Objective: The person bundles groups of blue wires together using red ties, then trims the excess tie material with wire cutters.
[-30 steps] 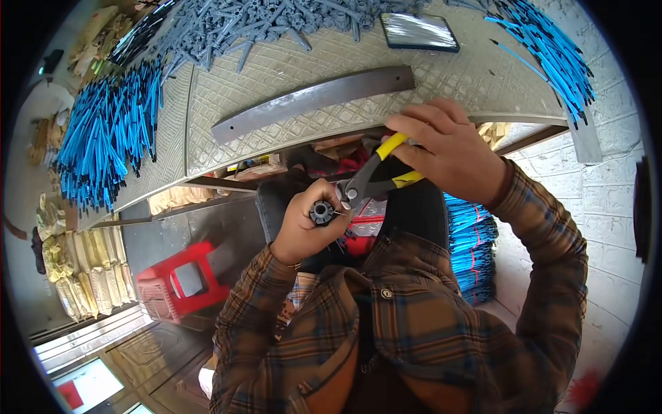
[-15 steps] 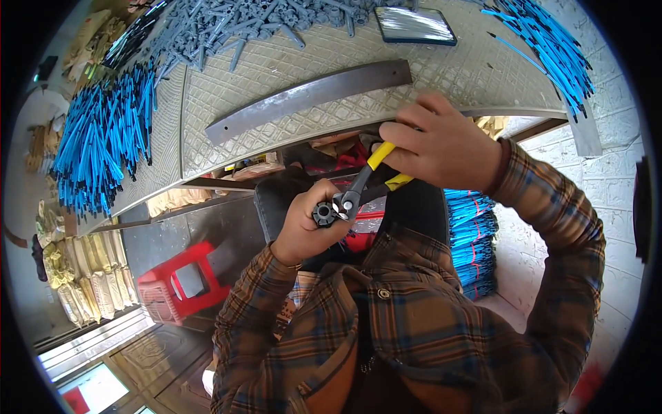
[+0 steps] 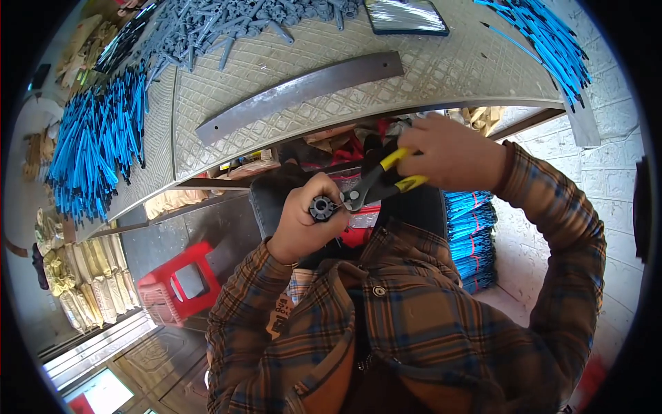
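Observation:
My left hand (image 3: 309, 219) is closed around a small dark, round, notched plastic part (image 3: 321, 208), whose open end faces up. In my right hand (image 3: 452, 153) is a pair of pliers (image 3: 372, 181) with yellow grips and a dark metal body. My fingers wrap over the upper grip, and the lower grip stands apart from it. The pliers' jaws point left, close beside the notched part. A thin wire seems to run between part and jaws, but it is too small to be sure. Both hands are above my lap, in front of the table's near edge.
A flat metal bar (image 3: 300, 91) lies along the patterned table (image 3: 455, 76). Behind it are a heap of grey plastic parts (image 3: 234, 27) and a dark-edged tray (image 3: 407, 16). Bundled blue rods (image 3: 100, 148) are at left, others (image 3: 534, 41) at right. A red stool (image 3: 178, 281) stands on the left.
My right hand and the pliers have shifted slightly right, so the jaws lie less over the notched part. The left hand keeps its grip on the part.

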A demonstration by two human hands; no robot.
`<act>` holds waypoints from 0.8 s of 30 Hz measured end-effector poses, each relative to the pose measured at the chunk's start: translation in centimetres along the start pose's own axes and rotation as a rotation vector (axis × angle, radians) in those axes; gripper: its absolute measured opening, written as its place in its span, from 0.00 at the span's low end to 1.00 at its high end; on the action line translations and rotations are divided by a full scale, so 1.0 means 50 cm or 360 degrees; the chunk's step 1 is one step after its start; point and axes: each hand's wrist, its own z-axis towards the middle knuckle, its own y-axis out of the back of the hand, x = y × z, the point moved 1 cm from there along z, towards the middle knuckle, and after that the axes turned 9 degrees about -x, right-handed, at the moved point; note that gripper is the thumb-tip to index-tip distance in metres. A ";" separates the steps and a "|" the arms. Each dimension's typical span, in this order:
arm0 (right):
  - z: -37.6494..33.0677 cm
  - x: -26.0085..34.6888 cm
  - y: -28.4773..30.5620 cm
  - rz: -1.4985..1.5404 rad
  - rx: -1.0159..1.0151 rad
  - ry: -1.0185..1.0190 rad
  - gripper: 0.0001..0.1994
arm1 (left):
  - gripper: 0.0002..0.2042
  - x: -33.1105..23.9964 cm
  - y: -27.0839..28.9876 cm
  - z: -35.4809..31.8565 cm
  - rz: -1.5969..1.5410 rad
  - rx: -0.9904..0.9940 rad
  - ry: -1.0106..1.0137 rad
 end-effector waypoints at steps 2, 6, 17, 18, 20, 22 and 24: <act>-0.009 0.009 0.002 0.0377 0.0350 -0.0248 0.11 | 0.10 0.002 0.000 0.002 0.0008 0.0019 -0.0025; -0.004 0.019 0.010 0.0904 0.0493 -0.0325 0.12 | 0.10 0.002 -0.005 0.003 0.0019 0.0064 -0.0076; 0.001 0.032 0.010 0.1090 0.0566 -0.0391 0.16 | 0.12 0.006 0.005 -0.008 0.0046 0.0050 -0.0070; -0.002 0.031 0.004 0.1142 0.0583 -0.0381 0.17 | 0.13 0.003 0.011 -0.010 0.0043 0.0120 -0.0015; -0.019 0.031 -0.026 0.1709 0.0873 -0.0670 0.18 | 0.16 0.000 0.022 -0.013 0.0029 0.0269 0.0090; -0.049 0.040 -0.076 0.2820 0.1444 -0.1283 0.22 | 0.17 0.009 0.028 -0.022 -0.0035 0.0296 0.0070; -0.096 0.061 -0.176 0.3519 0.1596 -0.1214 0.26 | 0.20 0.019 0.030 -0.032 -0.0160 0.0363 0.0025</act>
